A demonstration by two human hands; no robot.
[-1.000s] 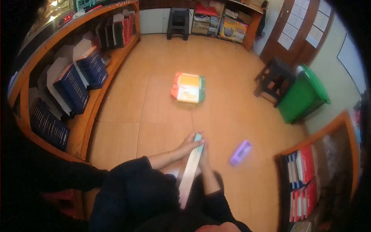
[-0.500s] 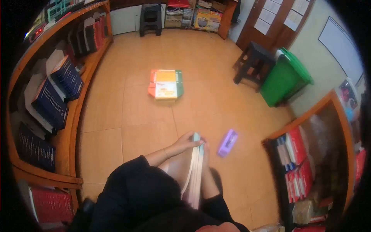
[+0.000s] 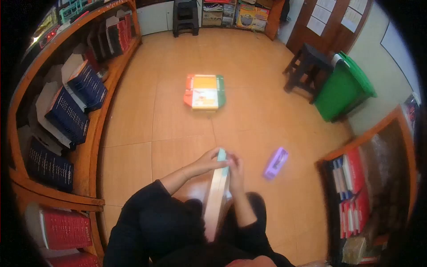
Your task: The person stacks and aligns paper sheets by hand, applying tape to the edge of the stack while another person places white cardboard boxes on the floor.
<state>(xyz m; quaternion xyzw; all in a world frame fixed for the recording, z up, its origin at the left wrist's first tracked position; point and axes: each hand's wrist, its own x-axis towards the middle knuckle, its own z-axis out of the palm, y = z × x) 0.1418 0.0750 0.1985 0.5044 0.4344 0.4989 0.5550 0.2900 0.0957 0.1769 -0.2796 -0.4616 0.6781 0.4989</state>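
Upright between my knees stands a thick stack of paper (image 3: 215, 189), its long cream edge facing up and its far end pale teal. My left hand (image 3: 208, 162) grips the far end from the left, thumb over the teal part. On the other side, the curled fingers of my right hand (image 3: 236, 167) press against that same end. To the right on the floor lies a purple case (image 3: 276, 163) with a dark opening in its top. Farther ahead is an orange, yellow, white and green carton (image 3: 205, 92).
A wooden shelf (image 3: 91, 167) with blue and red books runs along the left. At the right stands another wooden-framed shelf (image 3: 356, 147) with red books. A green bin (image 3: 344, 89) and black stool (image 3: 308, 66) are at back right; another black stool (image 3: 185, 18) stands far back.
The layers of the stack, fanned slightly apart before, now sit closer together. My right fingers have come up around its far end. The view has shifted a little to the left.
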